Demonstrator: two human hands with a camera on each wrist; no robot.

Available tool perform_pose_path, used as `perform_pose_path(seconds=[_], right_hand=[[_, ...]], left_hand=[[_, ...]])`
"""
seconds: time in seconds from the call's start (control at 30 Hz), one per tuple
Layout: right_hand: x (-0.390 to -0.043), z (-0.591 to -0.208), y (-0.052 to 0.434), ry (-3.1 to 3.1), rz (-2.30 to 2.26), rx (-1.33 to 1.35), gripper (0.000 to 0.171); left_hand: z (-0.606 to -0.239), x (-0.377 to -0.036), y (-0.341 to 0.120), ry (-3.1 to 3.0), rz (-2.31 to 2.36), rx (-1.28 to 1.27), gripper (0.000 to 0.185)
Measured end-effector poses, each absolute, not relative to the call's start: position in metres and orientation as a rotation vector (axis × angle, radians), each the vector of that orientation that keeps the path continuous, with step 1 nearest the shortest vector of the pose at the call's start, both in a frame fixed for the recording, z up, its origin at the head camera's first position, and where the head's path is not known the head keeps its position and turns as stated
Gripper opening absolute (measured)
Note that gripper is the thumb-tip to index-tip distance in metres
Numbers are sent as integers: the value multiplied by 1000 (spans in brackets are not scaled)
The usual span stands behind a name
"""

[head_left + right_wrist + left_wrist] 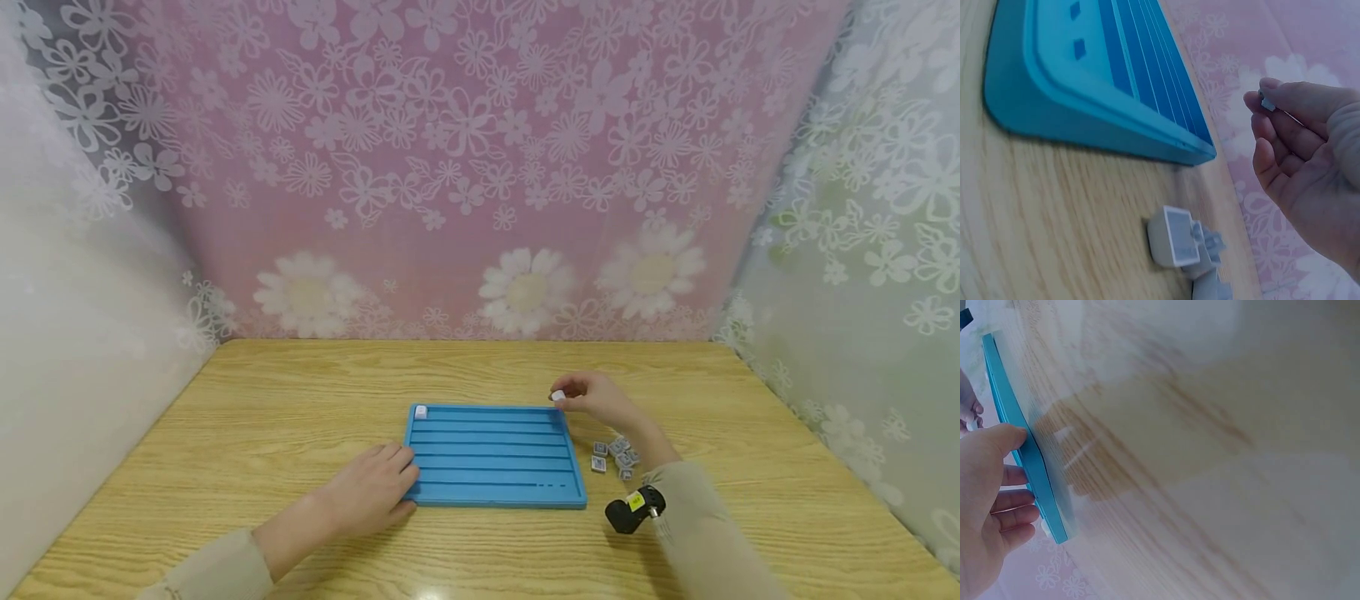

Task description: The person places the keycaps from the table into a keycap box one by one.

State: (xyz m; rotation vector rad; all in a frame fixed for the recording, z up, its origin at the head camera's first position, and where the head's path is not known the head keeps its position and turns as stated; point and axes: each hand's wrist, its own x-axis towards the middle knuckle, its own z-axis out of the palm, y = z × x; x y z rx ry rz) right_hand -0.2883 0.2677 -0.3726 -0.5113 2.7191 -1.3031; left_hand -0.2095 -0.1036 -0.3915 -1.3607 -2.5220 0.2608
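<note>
Left hand [372,490] lies flat against the blue slotted tray [495,455], bracing it on the tabletop [300,392]. Right hand [596,398] pinches a small white tile [558,396] over the tray's far right corner, spare tiles [615,454] beside it.

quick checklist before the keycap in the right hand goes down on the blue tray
1. Keycap pinched in right hand fingertips: ok.
2. Left hand steadies blue tray at its left edge: ok.
3. Tray lies flat on the wooden table: ok.
4. Top row free beside the placed keycap at the far left corner: ok.
5. Which way the held cap faces: cannot tell.
6. Spare keycaps lie right of the tray, clear of it: ok.
</note>
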Motion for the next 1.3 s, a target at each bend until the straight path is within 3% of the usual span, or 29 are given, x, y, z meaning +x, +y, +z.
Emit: perform_pose_path(seconds=[0.73,1.3], right_hand=[[-291,-374,232,2482,-1555,-563,41],[-293,-378,204,2391,-1568,-612,38]], left_hand=[[-393,-211,-104,-2529,243,-1364,30],[-395,-211,-105,-2533,238,-1359,31]])
